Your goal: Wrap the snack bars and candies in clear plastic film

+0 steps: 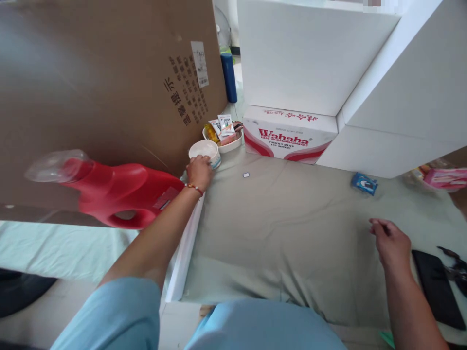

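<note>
My left arm reaches forward, left hand [199, 172] bent over the near rim of a round white bowl [204, 148]; I can't tell whether my fingers grip. My right hand [391, 243] is loosely closed, nothing visible inside. The bowl stands at the worktop's [284, 209] far-left corner, beside a white dish [232, 145] of packets [226, 125].
</note>
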The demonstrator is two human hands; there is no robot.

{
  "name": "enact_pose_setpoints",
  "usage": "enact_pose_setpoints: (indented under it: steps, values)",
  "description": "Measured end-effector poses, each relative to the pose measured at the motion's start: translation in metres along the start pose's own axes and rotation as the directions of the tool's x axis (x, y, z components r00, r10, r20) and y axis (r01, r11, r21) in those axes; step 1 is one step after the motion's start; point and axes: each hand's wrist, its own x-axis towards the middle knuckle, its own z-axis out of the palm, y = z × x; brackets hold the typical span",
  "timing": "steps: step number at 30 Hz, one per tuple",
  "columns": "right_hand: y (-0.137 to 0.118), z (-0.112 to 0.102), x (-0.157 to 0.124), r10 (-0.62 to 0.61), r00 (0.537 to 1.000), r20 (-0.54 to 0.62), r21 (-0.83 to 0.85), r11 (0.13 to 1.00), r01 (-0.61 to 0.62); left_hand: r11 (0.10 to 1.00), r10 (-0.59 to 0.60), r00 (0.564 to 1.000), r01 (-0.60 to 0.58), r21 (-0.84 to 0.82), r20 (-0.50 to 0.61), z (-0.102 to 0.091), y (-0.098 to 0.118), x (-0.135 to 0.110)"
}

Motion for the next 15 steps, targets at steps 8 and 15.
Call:
enact_pose_setpoints:
  steps: [8,15]
  values:
    - [-0.056,-0.020,-0.088,-0.194,0.981,-0.010,0.083,0.977,0.194,0.782,0.624,0.763,-0.607,-0.145,0.171,0.009,0.090,-0.182]
    - [-0.185,0.039,-0.126,-0.768,0.239,0.594,0.313,0.494,0.811,0.723,0.686,0.721,-0.662,-0.199,0.096,0.025,0.113,-0.238]
